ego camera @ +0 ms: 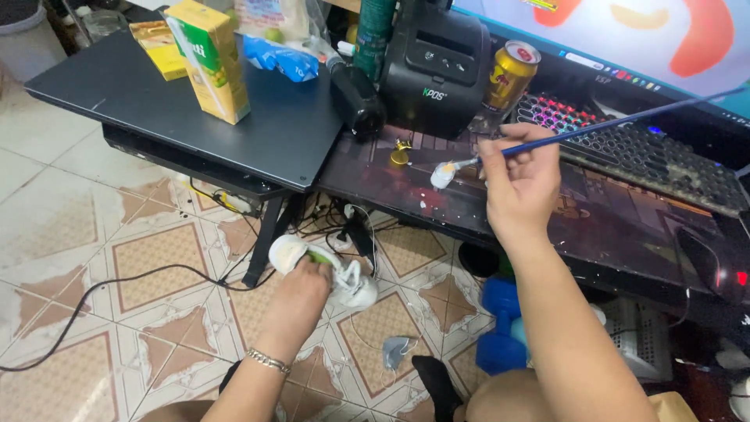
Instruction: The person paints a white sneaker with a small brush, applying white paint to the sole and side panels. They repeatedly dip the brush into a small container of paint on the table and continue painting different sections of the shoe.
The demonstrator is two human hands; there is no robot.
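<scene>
While the left hand [301,285] clutches a white sneaker [344,283], the right hand's [522,184] grip pinches a thin blue paintbrush [594,126], its white-loaded tip toward nine o'clock.

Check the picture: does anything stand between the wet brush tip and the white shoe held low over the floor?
Nothing visible does. The brush tip hangs at the desk edge; the shoe sits below in the left hand, open air between.

Left hand [301,285] reaches down, seemingly clutching; right hand [519,184] raised, pinching.
</scene>
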